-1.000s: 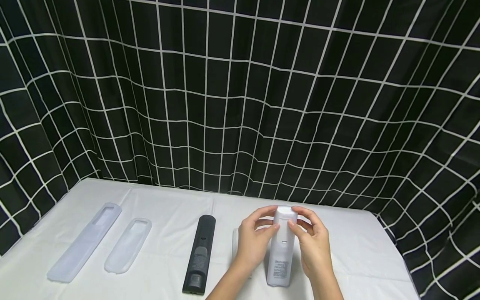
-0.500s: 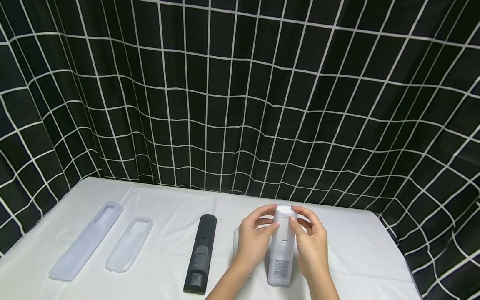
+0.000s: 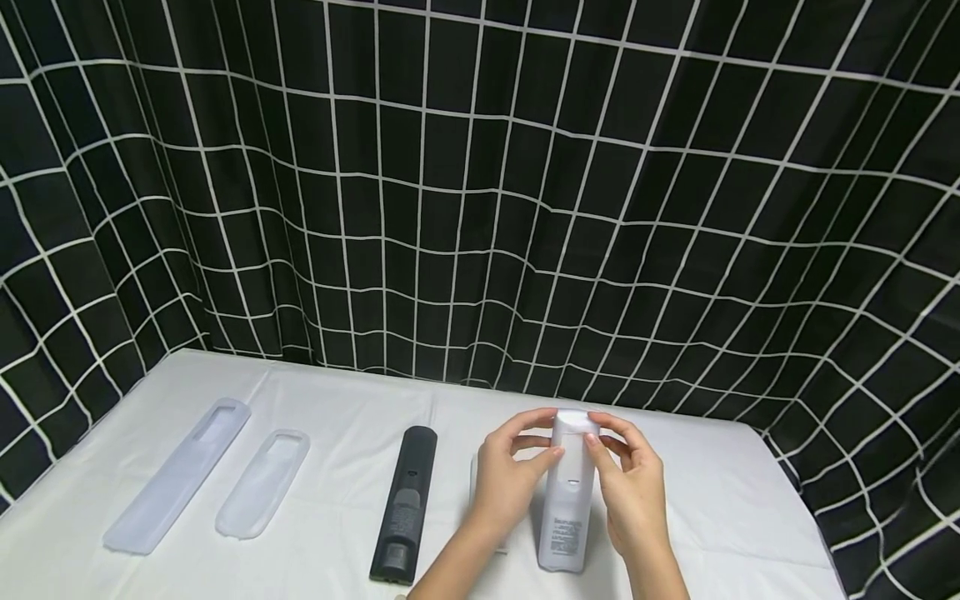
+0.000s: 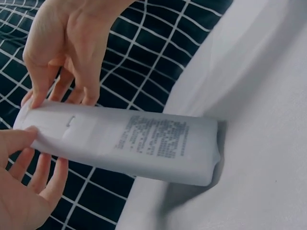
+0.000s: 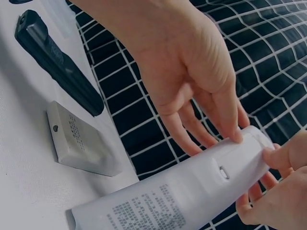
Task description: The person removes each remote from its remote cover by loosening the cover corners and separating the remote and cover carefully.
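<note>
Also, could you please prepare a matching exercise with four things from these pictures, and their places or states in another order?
Things:
1. white remote
2. black remote
3. long cover
4. curtain

Places or states:
A. leftmost thing on the table
B. held near one end by the left hand and right hand
C. hanging behind the table
D. between the short cover and the left hand

Right pairs: 1-B, 2-D, 3-A, 4-C

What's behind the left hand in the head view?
A pale, box-like object: slivers show past the left hand and wrist, which cover its middle. The right wrist view shows more, including a small dark hole and printing. Its underside, against the white table covering, cannot be seen.
</note>
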Tool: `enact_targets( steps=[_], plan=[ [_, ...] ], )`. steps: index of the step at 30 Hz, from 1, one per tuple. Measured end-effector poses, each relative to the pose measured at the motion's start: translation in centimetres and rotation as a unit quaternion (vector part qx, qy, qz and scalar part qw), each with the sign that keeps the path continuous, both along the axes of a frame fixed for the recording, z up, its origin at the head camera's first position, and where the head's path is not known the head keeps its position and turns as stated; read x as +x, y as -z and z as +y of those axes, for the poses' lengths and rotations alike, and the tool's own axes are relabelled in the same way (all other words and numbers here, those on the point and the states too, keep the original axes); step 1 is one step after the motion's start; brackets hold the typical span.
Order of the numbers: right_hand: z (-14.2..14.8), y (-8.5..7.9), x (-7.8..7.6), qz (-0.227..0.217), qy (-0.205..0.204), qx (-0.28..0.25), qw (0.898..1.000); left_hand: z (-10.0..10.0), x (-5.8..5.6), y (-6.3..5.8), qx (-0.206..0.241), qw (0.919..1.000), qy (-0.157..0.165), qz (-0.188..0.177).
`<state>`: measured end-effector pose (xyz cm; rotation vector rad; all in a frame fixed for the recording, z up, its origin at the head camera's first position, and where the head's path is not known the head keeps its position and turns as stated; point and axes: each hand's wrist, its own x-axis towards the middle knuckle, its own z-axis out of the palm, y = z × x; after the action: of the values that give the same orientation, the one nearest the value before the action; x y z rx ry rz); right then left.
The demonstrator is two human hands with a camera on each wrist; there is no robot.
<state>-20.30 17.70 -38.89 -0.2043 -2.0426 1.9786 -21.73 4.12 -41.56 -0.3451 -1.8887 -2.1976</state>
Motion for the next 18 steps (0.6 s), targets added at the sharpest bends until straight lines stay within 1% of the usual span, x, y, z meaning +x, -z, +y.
enact_targets(
  steps=[3,11,18],
  plan=[
    [-0.13,-0.05,0.04,0.002,0.0,0.0,1.0,-0.23,-0.18,0.03,0.0,1.0,0.002,-0.001],
    [-0.16,-0.29,0.2,0.002,0.009,0.013,1.0,-0.31,-0.38,0.35,-0.006,0.9996,0.026,-0.008],
    [0.05,-0.36,0.15,-0.005,0.004,0.009,1.0,-0.26,-0.47,0.43,-0.012,0.9995,0.028,0.003]
  ],
)
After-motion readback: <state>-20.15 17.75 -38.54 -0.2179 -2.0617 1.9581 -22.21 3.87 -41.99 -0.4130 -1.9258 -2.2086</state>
